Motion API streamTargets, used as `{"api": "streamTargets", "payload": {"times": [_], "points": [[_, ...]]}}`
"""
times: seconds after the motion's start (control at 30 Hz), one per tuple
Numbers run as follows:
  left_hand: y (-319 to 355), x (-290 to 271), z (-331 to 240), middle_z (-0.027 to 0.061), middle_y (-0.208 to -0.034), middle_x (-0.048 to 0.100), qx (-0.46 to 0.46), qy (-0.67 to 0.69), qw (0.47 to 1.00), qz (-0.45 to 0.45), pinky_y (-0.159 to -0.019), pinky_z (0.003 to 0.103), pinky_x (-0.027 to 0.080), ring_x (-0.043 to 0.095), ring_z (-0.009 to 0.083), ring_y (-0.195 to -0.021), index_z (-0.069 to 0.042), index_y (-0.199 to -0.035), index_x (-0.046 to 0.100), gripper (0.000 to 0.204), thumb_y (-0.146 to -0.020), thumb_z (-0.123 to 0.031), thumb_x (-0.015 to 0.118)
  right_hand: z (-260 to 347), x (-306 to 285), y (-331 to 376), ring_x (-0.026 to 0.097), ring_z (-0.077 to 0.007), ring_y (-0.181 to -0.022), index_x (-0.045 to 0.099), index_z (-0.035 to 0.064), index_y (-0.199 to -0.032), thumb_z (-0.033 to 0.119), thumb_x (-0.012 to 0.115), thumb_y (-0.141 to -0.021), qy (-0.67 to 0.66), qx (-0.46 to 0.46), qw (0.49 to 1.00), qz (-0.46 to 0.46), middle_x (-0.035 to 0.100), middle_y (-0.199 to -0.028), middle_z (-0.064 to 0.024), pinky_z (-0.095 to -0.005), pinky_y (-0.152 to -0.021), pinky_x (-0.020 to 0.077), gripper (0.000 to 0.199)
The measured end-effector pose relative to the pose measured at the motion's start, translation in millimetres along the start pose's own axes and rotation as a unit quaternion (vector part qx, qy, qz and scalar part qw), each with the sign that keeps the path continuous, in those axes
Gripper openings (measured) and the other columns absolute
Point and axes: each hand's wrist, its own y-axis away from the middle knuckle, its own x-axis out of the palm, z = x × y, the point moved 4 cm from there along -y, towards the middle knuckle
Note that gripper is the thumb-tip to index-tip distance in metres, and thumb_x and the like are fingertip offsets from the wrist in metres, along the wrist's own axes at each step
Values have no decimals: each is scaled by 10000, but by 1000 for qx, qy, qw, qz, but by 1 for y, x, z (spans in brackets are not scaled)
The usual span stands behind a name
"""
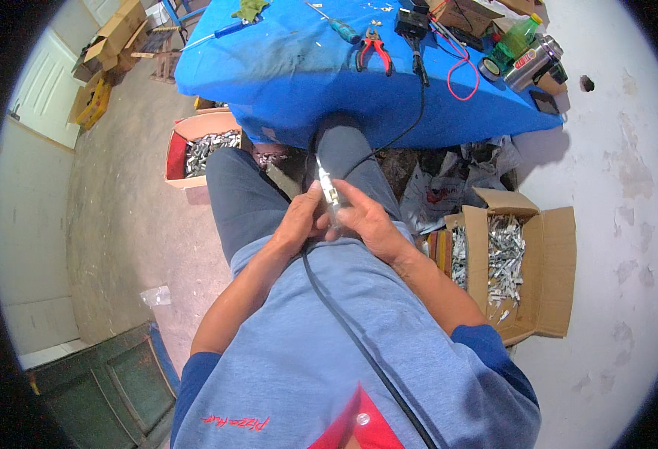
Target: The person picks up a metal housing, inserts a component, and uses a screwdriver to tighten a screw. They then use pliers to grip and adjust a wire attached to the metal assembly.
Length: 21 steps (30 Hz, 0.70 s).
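White plastic, by the look of it, for the slim piece point(329, 191) above the lap, just in front of the shirt point(284, 322), narrow tip pointing toward the table, lower end pale and blurred. Gripped from both sides at once: on one flank by the left hand point(300, 219), nearly closed, with thumb and bent fingers against the piece; on the other by the right hand point(371, 224), half curled, with forefinger stretched along the side and thumb near the blurred end. Impossible to tell how the fingertips meet underneath. Down over the shirt, a long dark cable point(366, 352); beneath the hands, grey trousers point(240, 198). Straight ahead, a blue cloth point(291, 82) over the table, and on it red-handled pliers point(374, 55), a teal-handled screwdriver point(343, 30), a blue-handled screwdriver point(230, 30), a black block point(411, 24) with cords, a looped red wire point(452, 84), a green bottle point(522, 34) and a metal flask point(533, 65). To the right, beside the wall, an open cardboard box point(558, 277) with a heap of small white and grey pieces point(505, 258). To the left of the knees, a lower box point(177, 159) full of small metallic parts point(209, 151).
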Motion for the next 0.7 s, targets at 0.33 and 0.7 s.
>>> {"api": "streamTargets", "payload": {"times": [0.33,0.7], "points": [[1,2,6,-30,-713,567,0,-7,1000,20,-531,253,481,533,75,-613,-70,-973,598,490,-1001,-540,465,5,4,4,654,-224,-770,255,-25,-1504,240,534,-1009,338,-95,935,-49,680,-882,-139,-321,-744,501,627],[8,5,-6,-46,-739,569,0,-25,998,55,-539,236,371,489,67,-614,-79,-996,644,451,-1000,-499,479,43,4,14,514,-353,-1252,554,43,-1324,111,594,-840,623,-308,701,-160,550,-1327,-198,-454,-1027,403,490]]}}
